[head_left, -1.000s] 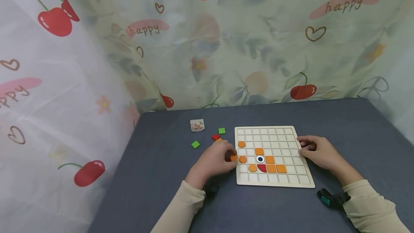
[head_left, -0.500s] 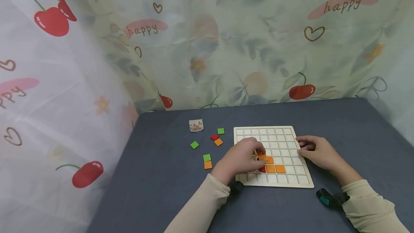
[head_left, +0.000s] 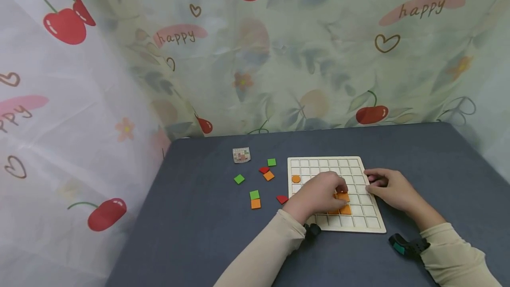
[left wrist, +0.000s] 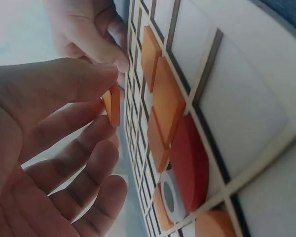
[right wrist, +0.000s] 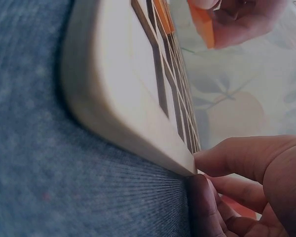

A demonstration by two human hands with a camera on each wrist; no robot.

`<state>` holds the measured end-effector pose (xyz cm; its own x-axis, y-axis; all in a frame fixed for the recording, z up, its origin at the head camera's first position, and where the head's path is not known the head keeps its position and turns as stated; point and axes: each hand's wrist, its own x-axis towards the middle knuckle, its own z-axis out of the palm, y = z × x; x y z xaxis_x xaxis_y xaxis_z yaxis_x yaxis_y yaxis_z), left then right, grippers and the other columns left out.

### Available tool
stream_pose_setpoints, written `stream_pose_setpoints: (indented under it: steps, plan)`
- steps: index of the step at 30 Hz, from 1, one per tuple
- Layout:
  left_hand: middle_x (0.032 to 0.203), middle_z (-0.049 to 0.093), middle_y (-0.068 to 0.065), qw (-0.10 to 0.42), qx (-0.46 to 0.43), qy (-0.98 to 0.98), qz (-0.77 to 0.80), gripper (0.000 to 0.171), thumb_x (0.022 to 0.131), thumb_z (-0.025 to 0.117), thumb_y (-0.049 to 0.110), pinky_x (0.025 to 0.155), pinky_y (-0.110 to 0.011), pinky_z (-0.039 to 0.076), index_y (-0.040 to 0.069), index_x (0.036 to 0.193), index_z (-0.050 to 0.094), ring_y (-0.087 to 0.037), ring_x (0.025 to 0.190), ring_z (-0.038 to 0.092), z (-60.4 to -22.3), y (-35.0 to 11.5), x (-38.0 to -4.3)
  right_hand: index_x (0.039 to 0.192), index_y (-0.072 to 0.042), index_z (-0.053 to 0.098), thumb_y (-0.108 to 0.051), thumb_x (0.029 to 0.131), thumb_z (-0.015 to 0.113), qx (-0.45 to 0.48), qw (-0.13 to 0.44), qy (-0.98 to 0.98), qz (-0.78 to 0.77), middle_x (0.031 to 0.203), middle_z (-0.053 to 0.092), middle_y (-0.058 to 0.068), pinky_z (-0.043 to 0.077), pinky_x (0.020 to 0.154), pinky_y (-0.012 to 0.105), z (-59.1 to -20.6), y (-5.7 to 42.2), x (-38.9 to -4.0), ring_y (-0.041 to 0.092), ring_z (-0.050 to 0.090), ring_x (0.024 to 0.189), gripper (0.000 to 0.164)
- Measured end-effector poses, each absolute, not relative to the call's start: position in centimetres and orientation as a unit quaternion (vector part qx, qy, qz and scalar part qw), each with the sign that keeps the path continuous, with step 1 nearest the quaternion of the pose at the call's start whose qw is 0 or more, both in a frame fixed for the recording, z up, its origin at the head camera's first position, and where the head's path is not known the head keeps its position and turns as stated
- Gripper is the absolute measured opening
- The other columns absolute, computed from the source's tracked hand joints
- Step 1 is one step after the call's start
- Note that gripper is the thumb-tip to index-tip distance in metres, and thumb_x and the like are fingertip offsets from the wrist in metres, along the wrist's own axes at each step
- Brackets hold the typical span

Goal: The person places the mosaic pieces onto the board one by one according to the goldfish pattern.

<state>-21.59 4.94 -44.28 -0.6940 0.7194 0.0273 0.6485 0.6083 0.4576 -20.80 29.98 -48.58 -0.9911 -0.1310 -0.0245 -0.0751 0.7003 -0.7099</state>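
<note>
My left hand [head_left: 318, 193] is over the middle of the white gridded board [head_left: 332, 163], pinching an orange square tile [left wrist: 114, 106] between thumb and fingertips. In the left wrist view the tile stands tilted, apart from the grid. Beneath the hand, the board bears several orange square tiles [left wrist: 167, 101], a red quarter-round tile [left wrist: 190, 165] and a round eye tile [left wrist: 170, 199]; the head view mostly hides them. An orange round tile [head_left: 296, 179] lies near the board's left edge. My right hand [head_left: 392, 189] grips the board's right edge [right wrist: 180, 165] between thumb and fingers.
Left of the board lie loose green tiles [head_left: 254, 195], orange tiles [head_left: 256, 203] and red tiles [head_left: 282, 199]. A small patterned card [head_left: 241, 155] lies behind them. A printed curtain [head_left: 279, 56] hangs along the back of the dark table [head_left: 191, 216].
My left hand has carried the orange square tile rightward from the board's left edge to over its middle. Loose tiles it was covering now show. The right hand has stayed at the board's edge.
</note>
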Motion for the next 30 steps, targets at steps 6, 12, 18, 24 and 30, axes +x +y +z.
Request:
stream_pose_setpoints:
  steps: [6, 12, 18, 24, 30]
  plan:
    - [0.103, 0.073, 0.009, 0.077, 0.379, 0.899, 0.208, 0.016, 0.094, 0.079, 0.023, 0.075, -0.010, 0.045, 0.017, 0.108, 0.080, -0.001, 0.085, 0.058, -44.50, 5.31, -21.75, 0.143, 0.009, 0.059, -0.013, 0.098, 0.073, -0.062, 0.038, 0.919, -0.387, 0.122, 0.068, 0.023, 0.052, 0.073, 0.021, -48.36, 30.05, -20.74, 0.010, 0.063, 0.094, 0.052]
    - [0.097, 0.070, 0.009, 0.074, 0.378, 0.901, 0.200, 0.011, 0.093, 0.078, 0.018, 0.070, -0.012, 0.043, 0.017, 0.104, 0.079, -0.003, 0.081, 0.056, -44.45, 5.32, -21.77, 0.143, 0.009, 0.059, -0.013, 0.098, 0.072, -0.062, 0.036, 0.918, -0.390, 0.123, 0.068, 0.024, 0.052, 0.073, 0.021, -48.00, 30.05, -20.79, 0.011, 0.062, 0.095, 0.052]
    - [0.097, 0.070, 0.008, 0.077, 0.373, 0.903, 0.198, 0.014, 0.091, 0.076, 0.011, 0.068, -0.012, 0.043, 0.016, 0.104, 0.078, -0.004, 0.080, 0.056, -44.64, 5.49, -21.71, 0.143, 0.008, 0.059, -0.013, 0.098, 0.072, -0.060, 0.039, 0.918, -0.389, 0.123, 0.069, 0.023, 0.052, 0.074, 0.021, -48.04, 29.97, -20.79, 0.012, 0.062, 0.095, 0.051]
    - [0.093, 0.066, 0.011, 0.076, 0.367, 0.907, 0.193, 0.015, 0.089, 0.076, 0.008, 0.066, -0.013, 0.043, 0.018, 0.101, 0.078, -0.004, 0.079, 0.055, -45.01, 5.71, -21.71, 0.143, 0.009, 0.060, -0.012, 0.098, 0.072, -0.061, 0.037, 0.917, -0.392, 0.122, 0.069, 0.023, 0.052, 0.073, 0.021, -48.30, 30.05, -20.69, 0.008, 0.062, 0.093, 0.051]
    - [0.096, 0.069, 0.010, 0.079, 0.370, 0.904, 0.200, 0.016, 0.091, 0.075, 0.010, 0.070, -0.012, 0.043, 0.018, 0.105, 0.079, -0.003, 0.081, 0.056, -44.92, 5.24, -21.57, 0.142, 0.010, 0.059, -0.012, 0.098, 0.072, -0.061, 0.037, 0.916, -0.394, 0.121, 0.069, 0.023, 0.052, 0.073, 0.021, -48.54, 30.05, -20.62, 0.010, 0.063, 0.093, 0.051]
